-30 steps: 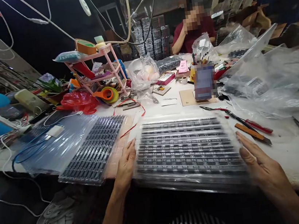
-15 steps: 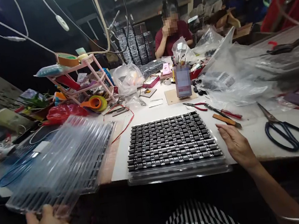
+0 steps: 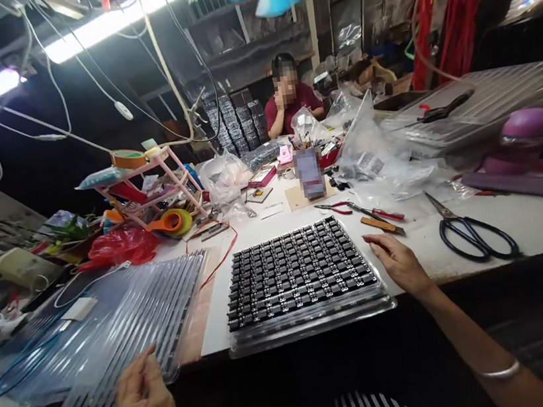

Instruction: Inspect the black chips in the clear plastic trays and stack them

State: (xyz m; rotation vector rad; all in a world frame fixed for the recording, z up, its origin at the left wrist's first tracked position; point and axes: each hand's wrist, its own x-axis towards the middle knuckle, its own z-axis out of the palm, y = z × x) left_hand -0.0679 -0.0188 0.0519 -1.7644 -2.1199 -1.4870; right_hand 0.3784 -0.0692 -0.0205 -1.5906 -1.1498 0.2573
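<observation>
Black components [image 3: 300,270] are seated in rows in the clear plastic tray [image 3: 312,325], which is set at the near edge of the white table [image 3: 264,224]. Just right of the tray, the right hand [image 3: 399,263] is held with fingers extended and loose, contact with the rim not determinable; to the tray's front left, the left hand [image 3: 145,404] is placed at a ribbed clear sheet [image 3: 119,337], its fingertips bunched, grip not determinable. Farther right of the tray, red-handled pliers [image 3: 341,210] and scissors [image 3: 449,217] are laid, and well beyond it a person in dark red [image 3: 306,97] is seen.
</observation>
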